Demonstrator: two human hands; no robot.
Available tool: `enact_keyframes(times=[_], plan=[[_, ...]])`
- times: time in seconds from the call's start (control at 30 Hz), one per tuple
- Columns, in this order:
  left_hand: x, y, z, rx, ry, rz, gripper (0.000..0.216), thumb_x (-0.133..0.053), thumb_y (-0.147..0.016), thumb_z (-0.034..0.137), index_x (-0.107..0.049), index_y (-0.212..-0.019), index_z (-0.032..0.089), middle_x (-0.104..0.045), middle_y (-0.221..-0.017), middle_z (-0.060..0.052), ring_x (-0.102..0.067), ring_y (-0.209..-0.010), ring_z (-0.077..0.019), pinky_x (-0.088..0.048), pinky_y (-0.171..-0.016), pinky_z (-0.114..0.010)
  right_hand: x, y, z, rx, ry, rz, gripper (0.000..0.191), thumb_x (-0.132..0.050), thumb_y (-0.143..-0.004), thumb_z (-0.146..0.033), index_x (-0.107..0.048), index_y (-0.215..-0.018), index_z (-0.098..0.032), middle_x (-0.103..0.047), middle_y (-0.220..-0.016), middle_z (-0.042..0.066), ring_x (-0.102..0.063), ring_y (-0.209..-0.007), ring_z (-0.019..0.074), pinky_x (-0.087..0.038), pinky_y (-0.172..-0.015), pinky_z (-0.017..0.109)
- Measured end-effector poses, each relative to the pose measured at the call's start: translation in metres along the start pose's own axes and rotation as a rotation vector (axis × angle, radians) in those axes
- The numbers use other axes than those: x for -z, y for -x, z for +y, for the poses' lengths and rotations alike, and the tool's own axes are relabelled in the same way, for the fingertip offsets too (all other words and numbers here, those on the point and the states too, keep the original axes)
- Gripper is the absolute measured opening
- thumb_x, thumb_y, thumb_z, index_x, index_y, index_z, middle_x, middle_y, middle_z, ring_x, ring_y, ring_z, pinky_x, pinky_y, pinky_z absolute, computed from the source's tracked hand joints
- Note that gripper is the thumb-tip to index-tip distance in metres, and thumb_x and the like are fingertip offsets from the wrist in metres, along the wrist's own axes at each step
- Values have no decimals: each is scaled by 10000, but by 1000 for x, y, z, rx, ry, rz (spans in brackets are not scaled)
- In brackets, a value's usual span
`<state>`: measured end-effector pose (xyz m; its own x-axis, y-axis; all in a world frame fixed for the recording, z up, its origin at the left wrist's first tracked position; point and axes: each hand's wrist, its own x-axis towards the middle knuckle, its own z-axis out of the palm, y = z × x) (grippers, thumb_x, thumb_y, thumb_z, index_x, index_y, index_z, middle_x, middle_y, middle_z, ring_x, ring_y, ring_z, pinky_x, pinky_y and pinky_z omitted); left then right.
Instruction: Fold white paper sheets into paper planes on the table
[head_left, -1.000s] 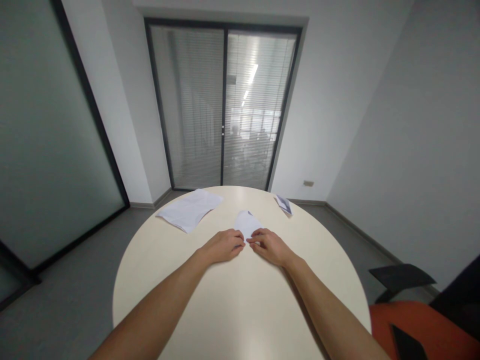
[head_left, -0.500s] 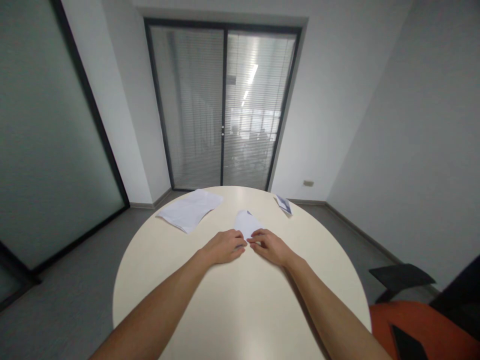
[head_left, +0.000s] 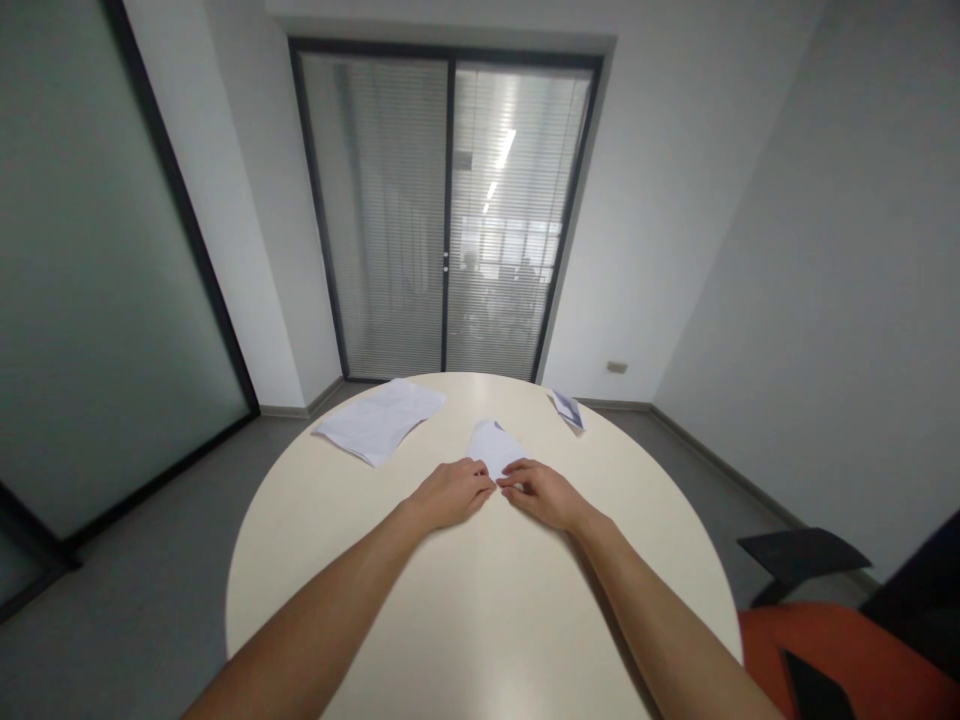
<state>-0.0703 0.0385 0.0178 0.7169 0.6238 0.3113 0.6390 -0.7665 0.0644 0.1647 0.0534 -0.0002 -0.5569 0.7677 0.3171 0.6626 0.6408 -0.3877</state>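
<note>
A small folded sheet of white paper [head_left: 493, 446] lies on the table between my hands, with a dark printed patch near its far edge. My left hand [head_left: 455, 492] is closed at the paper's near left edge, its thumb and fingers pinched together. From the right, my right hand [head_left: 541, 492] pinches the near right edge, fingers curled. The fingertips of both hands almost meet at the paper's near corner. My fingers cover the near part of the sheet, so its folds there are hidden.
Larger white sheets [head_left: 382, 418] lie at the far left of the round cream table [head_left: 480, 620]. A folded printed paper [head_left: 568, 410] rests near the far right edge. An orange chair [head_left: 840, 655] with black armrests stands at the right. Glass doors [head_left: 446, 210] are beyond.
My left fingers have drawn closer together and the thumb has shifted slightly at the paper's near edge. The right hand has hardly moved.
</note>
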Motion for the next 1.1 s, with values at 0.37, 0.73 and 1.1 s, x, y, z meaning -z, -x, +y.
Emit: enact_keyframes(times=[0.37,0.73,1.1], plan=[[-1,4,-10,-3,83,9,228,-508,-937,274,-724,-983,217,-735,-1030,-50,-673,-965,-209,-504,-837,-294,1,3,2,29,15,0,264,-587,-922,-340,-773,-1094,-265,-705,-1189,79,-671,-1028,223,-507,-924,331],[-2,6,-11,0,120,20,242,-507,-928,287,-732,-987,220,-741,-1036,-53,-677,-983,-207,-504,-878,-291,6,4,-3,91,68,-2,271,-568,-934,-302,-771,-1110,-267,-702,-1195,88,-648,-1093,233,-485,-979,362],[1,6,-9,4,125,25,219,-523,-921,276,-733,-951,217,-744,-1041,-39,-688,-958,-200,-505,-844,-285,11,4,-13,144,104,-23,282,-549,-927,-274,-771,-1102,-265,-726,-1143,69,-644,-1075,222,-493,-950,342]])
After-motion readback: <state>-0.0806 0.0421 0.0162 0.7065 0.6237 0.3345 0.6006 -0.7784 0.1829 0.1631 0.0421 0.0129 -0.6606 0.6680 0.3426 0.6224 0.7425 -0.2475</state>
